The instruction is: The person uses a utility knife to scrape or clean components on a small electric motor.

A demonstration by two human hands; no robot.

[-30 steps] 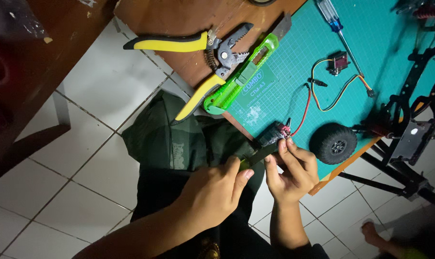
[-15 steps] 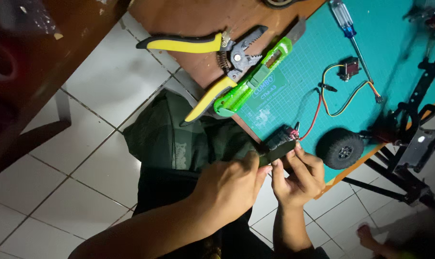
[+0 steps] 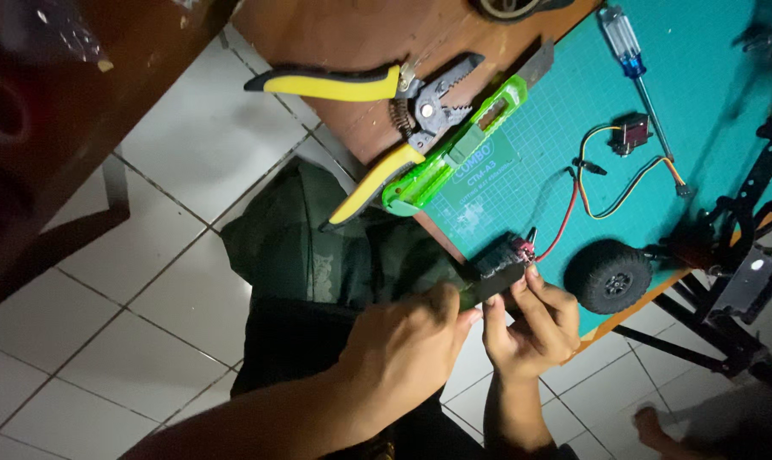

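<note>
Both hands grasp a dark module [image 3: 498,274] at the counter's near edge: left hand [image 3: 403,349] pinching its left end, right hand [image 3: 530,328] its right, long axis left–right.

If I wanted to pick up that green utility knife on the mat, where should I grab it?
Probably by the green utility knife body's middle, coming from above, fingers across its narrow width. It lies flat on the cutting mat, its blade end points up-right, and the yellow-handled pliers crowd its lower-left end.

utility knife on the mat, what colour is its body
Bright green utility knife, with a dark blade, seen in the head view.
</note>
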